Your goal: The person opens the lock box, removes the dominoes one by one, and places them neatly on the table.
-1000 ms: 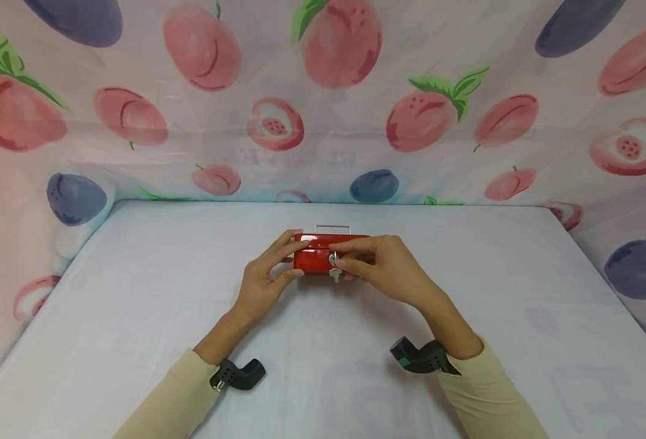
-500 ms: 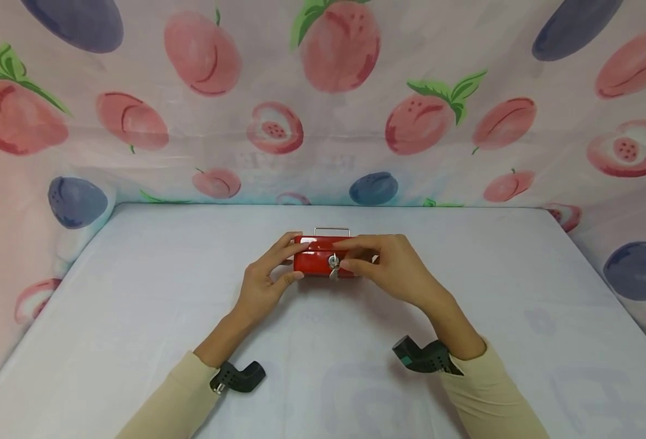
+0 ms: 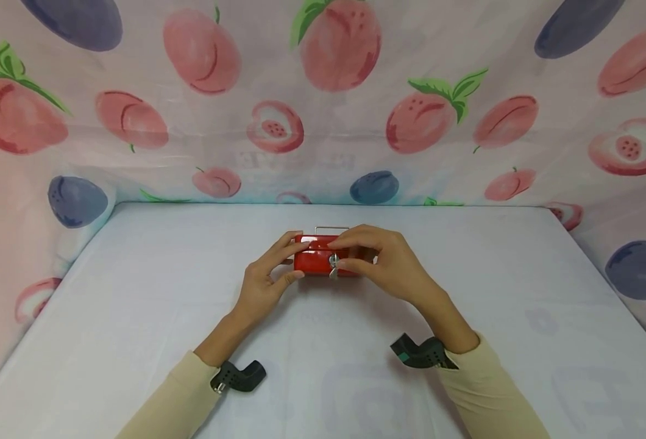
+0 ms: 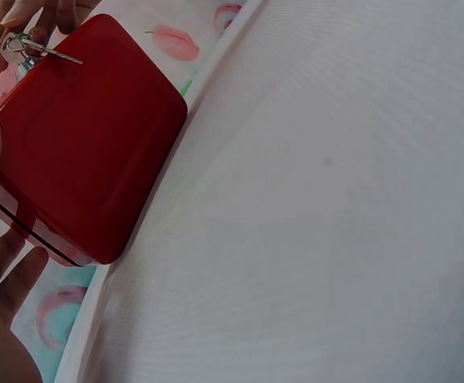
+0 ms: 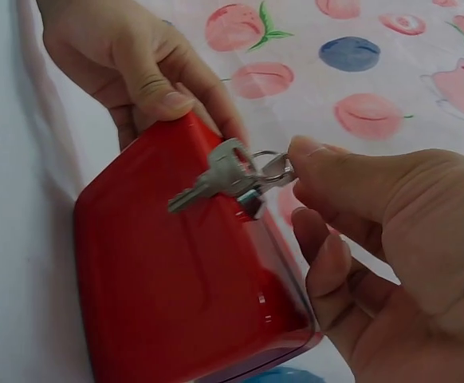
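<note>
A small red metal cash box (image 3: 313, 262) with a wire handle (image 3: 331, 228) on its lid stands toward the back of the white table. My left hand (image 3: 264, 275) grips its left end, thumb at the front and fingers over the top. In the right wrist view, the thumb and forefinger of my right hand (image 5: 407, 215) pinch the head of a key (image 5: 278, 170) seated in the front lock (image 5: 250, 201). From that key's ring (image 5: 268, 154) dangles a second key (image 5: 208, 179) against the red front. The lid looks down on the box.
White cloth (image 3: 312, 360) covers the table. A fruit-printed curtain (image 3: 323, 146) rises behind its back edge and along the sides. A black wrist camera mount sits on each forearm, left (image 3: 239, 375) and right (image 3: 422, 352).
The right hand's fingers shift and its knuckles rise slightly, with the thumb back over the lock key. The hanging key has swung and turned. My left hand and the box stay in place.
</note>
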Action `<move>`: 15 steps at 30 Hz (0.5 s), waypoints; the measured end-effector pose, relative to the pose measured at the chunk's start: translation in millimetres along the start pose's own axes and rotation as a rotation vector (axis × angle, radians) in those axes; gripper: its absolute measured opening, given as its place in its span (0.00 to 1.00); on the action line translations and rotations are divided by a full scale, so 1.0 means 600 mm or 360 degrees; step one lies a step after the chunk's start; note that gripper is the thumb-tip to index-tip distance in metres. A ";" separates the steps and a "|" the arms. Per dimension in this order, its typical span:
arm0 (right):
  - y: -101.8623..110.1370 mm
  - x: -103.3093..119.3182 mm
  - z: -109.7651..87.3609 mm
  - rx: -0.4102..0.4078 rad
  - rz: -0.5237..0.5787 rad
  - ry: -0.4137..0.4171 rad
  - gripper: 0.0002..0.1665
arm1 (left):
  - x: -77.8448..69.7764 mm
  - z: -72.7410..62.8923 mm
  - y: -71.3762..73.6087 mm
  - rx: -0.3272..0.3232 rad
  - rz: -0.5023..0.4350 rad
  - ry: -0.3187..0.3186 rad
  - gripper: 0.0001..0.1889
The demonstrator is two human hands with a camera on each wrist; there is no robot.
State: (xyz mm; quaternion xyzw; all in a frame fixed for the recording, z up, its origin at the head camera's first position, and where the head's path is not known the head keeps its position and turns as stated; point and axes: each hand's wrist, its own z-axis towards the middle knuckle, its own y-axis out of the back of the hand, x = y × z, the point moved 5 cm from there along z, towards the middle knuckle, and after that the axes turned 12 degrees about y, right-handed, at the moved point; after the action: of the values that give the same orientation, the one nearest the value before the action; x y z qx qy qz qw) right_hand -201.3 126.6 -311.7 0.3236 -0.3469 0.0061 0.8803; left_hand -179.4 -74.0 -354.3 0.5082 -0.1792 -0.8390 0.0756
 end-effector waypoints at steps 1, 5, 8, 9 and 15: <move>-0.001 -0.002 0.000 -0.0001 0.0008 -0.0004 0.17 | 0.001 0.000 0.000 0.0003 -0.0004 -0.0001 0.25; -0.006 -0.008 -0.002 -0.0007 0.0045 -0.0025 0.15 | 0.001 0.000 -0.001 0.0006 -0.0012 -0.0019 0.26; -0.009 -0.009 -0.003 -0.0009 0.0069 -0.0011 0.14 | 0.000 0.000 0.000 0.0004 -0.0004 -0.0028 0.26; -0.010 -0.010 -0.003 -0.0008 0.0076 -0.0004 0.14 | -0.001 0.000 0.000 0.0002 -0.0001 -0.0033 0.26; -0.013 -0.009 -0.001 -0.0022 0.0075 0.0033 0.14 | 0.001 -0.001 0.000 -0.0005 0.0012 -0.0046 0.27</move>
State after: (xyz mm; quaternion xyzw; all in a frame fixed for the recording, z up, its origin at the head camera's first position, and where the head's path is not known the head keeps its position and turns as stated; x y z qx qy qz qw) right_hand -203.0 121.8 -320.1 0.3092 -0.3452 0.0278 0.8857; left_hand -179.4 -74.2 -354.9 0.4953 -0.1809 -0.8462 0.0769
